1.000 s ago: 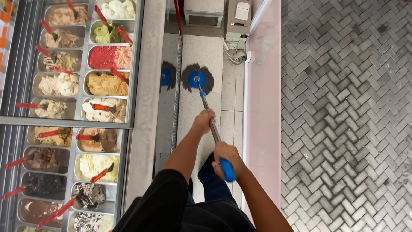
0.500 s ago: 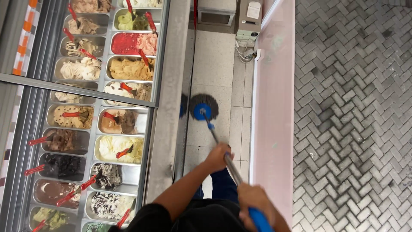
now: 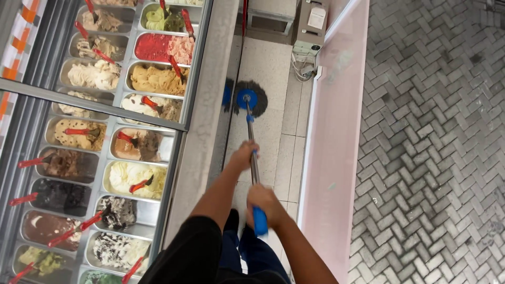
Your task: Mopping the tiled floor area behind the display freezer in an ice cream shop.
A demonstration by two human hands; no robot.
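I look straight down at a narrow tiled floor (image 3: 268, 68) behind a counter. My left hand (image 3: 244, 156) grips the metal pole of a mop (image 3: 247, 99) partway down. My right hand (image 3: 264, 201) holds the pole's blue top end, close to my body. The round grey mop head with its blue hub rests on the floor ahead of me, beside the base of the display case.
A glass ice cream display case (image 3: 105, 131) with several tubs and red scoops runs along the left. A pink counter wall (image 3: 331, 158) bounds the right, with grey herringbone paving (image 3: 431, 147) beyond. A white device (image 3: 310, 31) with cables sits at the far end.
The mop head has slid back and forth on the floor and my hands have shifted along with the pole. The view has tilted, showing more of the case.
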